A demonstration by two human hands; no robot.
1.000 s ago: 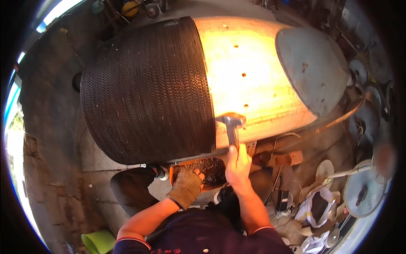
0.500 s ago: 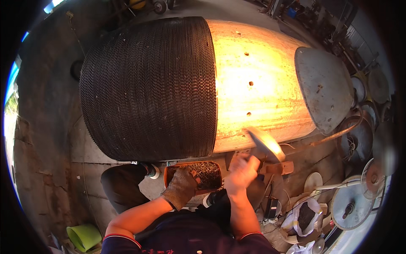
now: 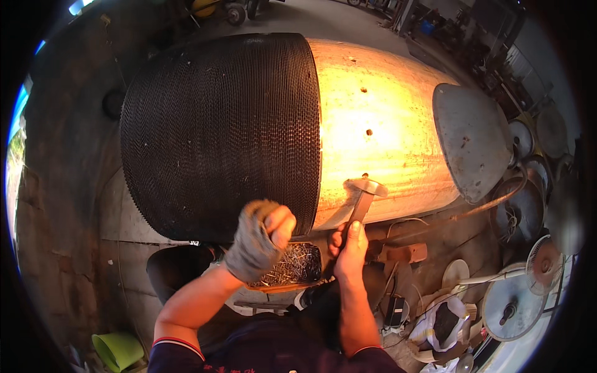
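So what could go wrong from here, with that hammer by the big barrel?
The hammer in the right grip could glance off the curved barrel and catch the bare fingers of the left grip. Those fingers might also scrape on the ridged dark covering. And the left grip overlaps the open box of loose metal bits in this view, so a knock might spill some.

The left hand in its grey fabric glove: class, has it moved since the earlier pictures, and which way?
Yes: judged against the orange-rimmed rectangular tray, the left hand has moved up the picture, toward the black ridged drum covering.
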